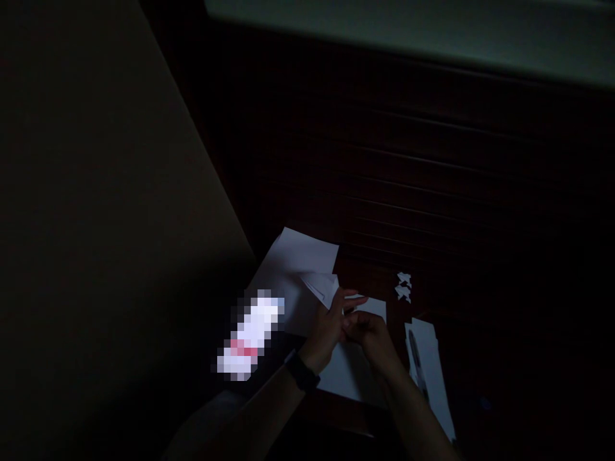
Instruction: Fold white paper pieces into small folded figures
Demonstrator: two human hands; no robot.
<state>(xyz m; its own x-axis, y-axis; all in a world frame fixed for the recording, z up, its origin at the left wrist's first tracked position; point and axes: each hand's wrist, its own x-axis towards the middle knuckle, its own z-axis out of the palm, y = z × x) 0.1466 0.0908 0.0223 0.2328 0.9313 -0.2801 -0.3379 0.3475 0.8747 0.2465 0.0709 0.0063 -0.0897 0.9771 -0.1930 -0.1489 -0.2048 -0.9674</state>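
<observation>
In dim light a folded sheet of white paper (323, 286) sticks out at the upper left of my left hand (327, 326), which is closed on it. A dark watch sits on that wrist. My right hand (368, 330) touches the left one, its fingers drawn together in a pinch. What lies between those fingertips is hidden. Below both hands is a flat white sheet (353, 371). Two small folded paper pieces (403, 287) lie to the right, beyond my right hand.
Another white sheet (305, 250) lies at the back left. A bright, blurred-out screen (252, 336) glows to its front. On the right, a pen (416, 355) rests on white paper strips (435, 365). A pale wall or panel (120, 160) rises at the left.
</observation>
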